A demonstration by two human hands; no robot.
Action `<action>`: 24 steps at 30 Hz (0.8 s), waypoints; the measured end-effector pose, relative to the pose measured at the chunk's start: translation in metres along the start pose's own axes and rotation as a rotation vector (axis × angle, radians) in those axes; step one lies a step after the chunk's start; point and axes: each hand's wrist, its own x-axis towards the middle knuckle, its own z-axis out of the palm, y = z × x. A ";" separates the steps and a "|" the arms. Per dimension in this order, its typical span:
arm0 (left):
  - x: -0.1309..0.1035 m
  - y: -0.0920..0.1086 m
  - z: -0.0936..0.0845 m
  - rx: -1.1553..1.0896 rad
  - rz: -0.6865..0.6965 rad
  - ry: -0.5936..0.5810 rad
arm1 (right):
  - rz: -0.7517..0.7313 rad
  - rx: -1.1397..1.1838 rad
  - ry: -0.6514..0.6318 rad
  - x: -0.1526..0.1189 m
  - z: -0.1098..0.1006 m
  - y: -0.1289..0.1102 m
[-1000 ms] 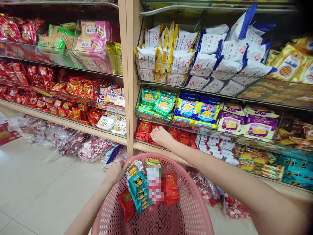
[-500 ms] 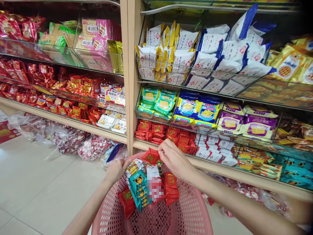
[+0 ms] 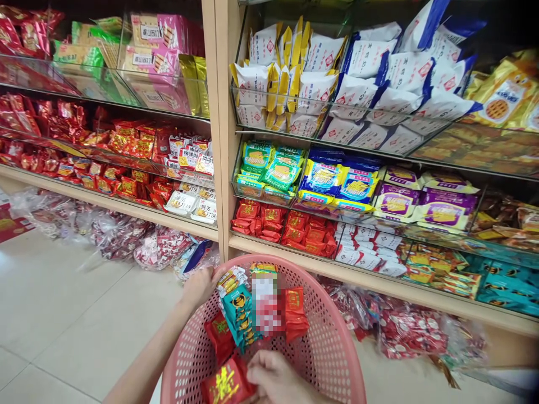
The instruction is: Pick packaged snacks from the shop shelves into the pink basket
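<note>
Red packet (image 3: pixel 227 382) with gold lettering, pinched between the thumb and fingers of a person's right hand (image 3: pixel 275 377), is held inside the near part of a pink basket (image 3: pixel 344 336), left of the basket's middle; whether it touches the wall or bottom cannot be told. The left hand (image 3: pixel 201 289) clasps the basket's far-left rim, its fingers wrapped over the edge. Toward the basket's far side lies a teal packet (image 3: pixel 238 317), with a second red packet (image 3: pixel 219 335) just left of it, a yellow-and-white packet (image 3: pixel 231 280) beyond it, a partly pixelated packet (image 3: pixel 267 303) to its right and a third red packet (image 3: pixel 296 314) beside that one. Perforated plastic shows from there to the basket's right wall, open room beside the right hand. Close past the basket's far rim runs a pale shelf edge (image 3: pixel 379 281), with rows of small red packets (image 3: pixel 295 229) on the lowest shelf above it. Floor tiles (image 3: pixel 84 320) spread left of the basket; to its right, plastic bags (image 3: pixel 412 334) sit low beneath the shelf edge. The frame's bottom cuts off the basket's near rim.
</note>
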 end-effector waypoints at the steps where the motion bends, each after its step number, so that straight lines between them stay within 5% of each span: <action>1: 0.000 0.000 0.000 0.001 -0.002 -0.001 | 0.047 0.072 0.011 0.005 0.005 0.003; 12: 0.001 -0.002 0.003 0.019 0.008 0.014 | 0.074 0.582 0.272 0.038 0.053 0.008; 24: 0.001 -0.001 0.002 0.057 0.001 -0.002 | 0.065 0.799 0.438 0.066 0.081 0.019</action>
